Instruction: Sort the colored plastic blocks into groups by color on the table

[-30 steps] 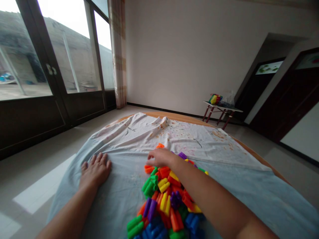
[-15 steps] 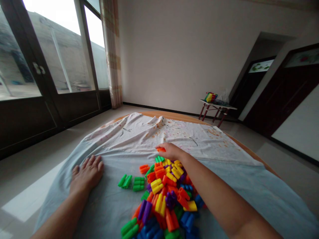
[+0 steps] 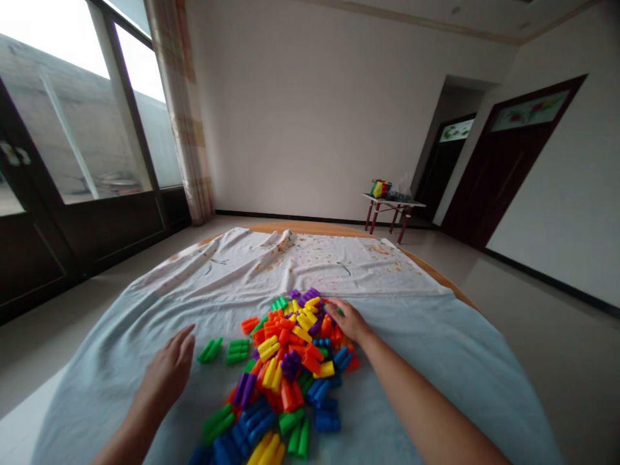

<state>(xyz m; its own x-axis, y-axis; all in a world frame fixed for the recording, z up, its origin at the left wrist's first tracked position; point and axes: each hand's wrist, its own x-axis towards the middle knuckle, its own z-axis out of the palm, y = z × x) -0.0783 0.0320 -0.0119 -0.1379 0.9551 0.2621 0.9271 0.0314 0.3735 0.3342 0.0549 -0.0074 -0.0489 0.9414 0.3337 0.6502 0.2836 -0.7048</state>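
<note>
A heap of plastic building blocks (image 3: 285, 345), shaped like joined tubes in orange, yellow, green, purple and blue, lies on the cloth in front of me. At the heap's far right edge, my right hand (image 3: 349, 321) has its fingers closed around a green block (image 3: 340, 312), which they partly cover. My left hand (image 3: 169, 365) is open, turned on its side with fingers stretched, left of the heap. Closest to it is a loose green block (image 3: 210, 351), apart from the fingers. Another green block (image 3: 237, 352) lies between that one and the heap.
A pale blue and white cloth (image 3: 411, 349) with wrinkles covers the round wooden table (image 3: 310, 227). Beyond stands a small folding table (image 3: 393, 201) carrying a colourful bag (image 3: 380, 188). Glass doors (image 3: 92, 129) are at the left, a dark red door (image 3: 513, 161) at the right.
My right hand, earlier holding an orange block beyond the heap, has come back to its right edge. My left hand, earlier flat on the cloth, has turned sideways. The camera view has swung right.
</note>
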